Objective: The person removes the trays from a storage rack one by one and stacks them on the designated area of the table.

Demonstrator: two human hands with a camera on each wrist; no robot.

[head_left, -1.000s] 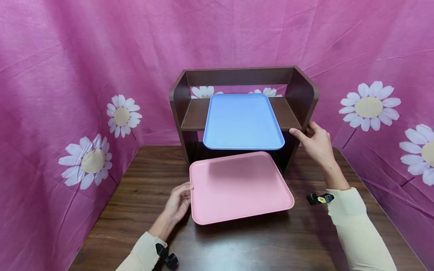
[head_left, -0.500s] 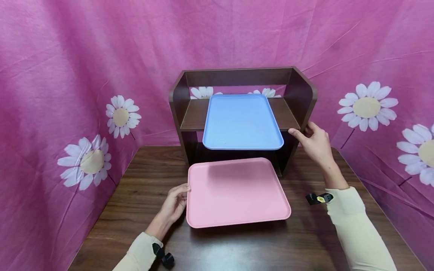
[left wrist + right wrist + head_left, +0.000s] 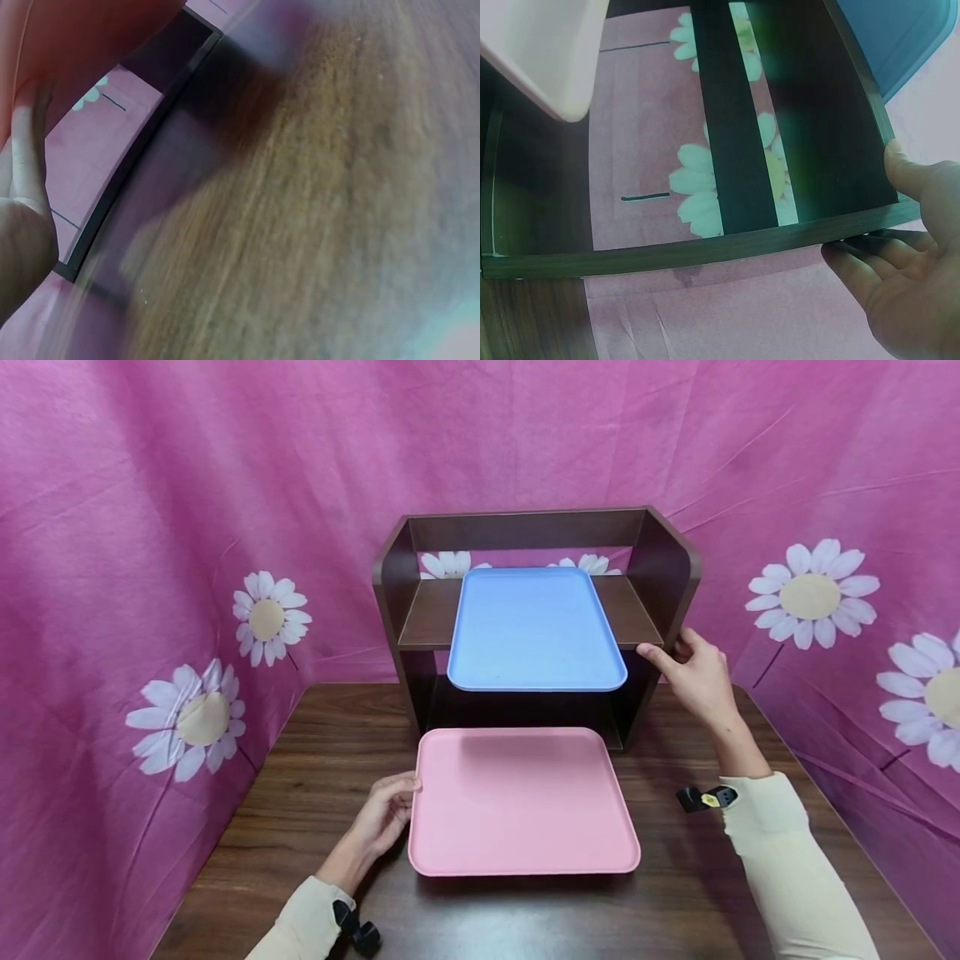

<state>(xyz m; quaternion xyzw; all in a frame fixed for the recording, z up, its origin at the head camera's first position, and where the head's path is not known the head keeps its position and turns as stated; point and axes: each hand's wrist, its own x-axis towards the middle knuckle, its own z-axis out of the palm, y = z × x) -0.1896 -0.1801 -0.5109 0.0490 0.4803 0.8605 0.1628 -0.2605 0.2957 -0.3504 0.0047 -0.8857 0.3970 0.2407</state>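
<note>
The left hand [image 3: 384,814] grips the left edge of a pink tray [image 3: 525,802], held over the table in front of the dark brown shelf [image 3: 529,531]. In the left wrist view the hand's fingers [image 3: 28,150] lie against the tray's underside [image 3: 90,45]. Thumb in front and fingers behind, the right hand [image 3: 699,683] holds the shelf's right side panel just below the upper board; the right wrist view shows this hand [image 3: 915,262] too. On the upper board lies a blue tray [image 3: 537,628], its front edge jutting out past the board.
The shelf stands at the back of a brown wooden table [image 3: 277,827]. Its lower compartment [image 3: 517,708] is dark, partly hidden by the blue tray. A pink curtain [image 3: 337,460] with white daisies hangs behind and at both sides.
The pink tray has come back toward the front edge and turned until it lies nearly square to the shelf, the left hand moving slightly down with it. The right hand has kept its hold.
</note>
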